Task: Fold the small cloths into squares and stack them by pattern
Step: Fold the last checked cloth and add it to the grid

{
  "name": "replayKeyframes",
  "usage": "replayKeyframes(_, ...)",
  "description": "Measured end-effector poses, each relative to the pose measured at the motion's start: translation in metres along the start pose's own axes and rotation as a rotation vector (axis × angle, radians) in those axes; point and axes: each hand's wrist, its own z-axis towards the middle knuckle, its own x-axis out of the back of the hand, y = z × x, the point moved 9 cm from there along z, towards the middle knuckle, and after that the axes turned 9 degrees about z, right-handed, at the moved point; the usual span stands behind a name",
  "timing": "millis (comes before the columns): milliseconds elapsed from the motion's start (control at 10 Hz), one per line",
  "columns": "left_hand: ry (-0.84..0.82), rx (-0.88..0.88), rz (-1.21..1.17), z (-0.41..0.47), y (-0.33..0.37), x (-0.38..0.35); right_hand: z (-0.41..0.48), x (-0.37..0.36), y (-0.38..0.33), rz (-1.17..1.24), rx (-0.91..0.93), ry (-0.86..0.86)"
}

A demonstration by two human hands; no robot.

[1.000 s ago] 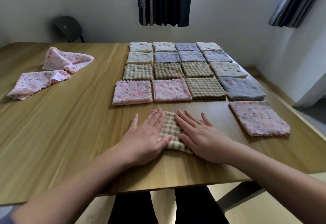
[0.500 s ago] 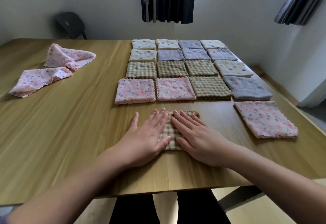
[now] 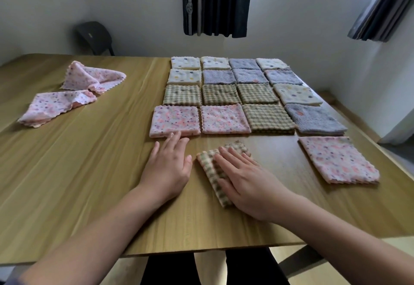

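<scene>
Right hand lies flat, fingers straight, pressing on a folded tan checked cloth near the front of the wooden table; it grips nothing. Left hand is flat on bare wood just left of that cloth, fingers extended and holding nothing, tips at the near edge of a folded pink floral square.

Behind: grid of folded squares in pink, checked, grey and cream spotted. Lone pink folded square sits apart, right. Crumpled pink cloth and loosely folded pink cloth lie far left.
</scene>
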Motion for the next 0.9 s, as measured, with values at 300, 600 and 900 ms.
replayKeyframes(300,-0.038,0.019,0.003,0.000,0.001,-0.002,-0.007,0.003,0.040,0.001,-0.244,-0.024)
replayKeyframes(600,-0.035,0.020,-0.008,-0.002,0.001,-0.001,-0.016,0.019,0.094,0.022,-0.366,0.023)
replayKeyframes(900,-0.029,0.016,-0.010,-0.002,0.002,0.000,-0.022,0.025,0.112,0.003,-0.394,0.026)
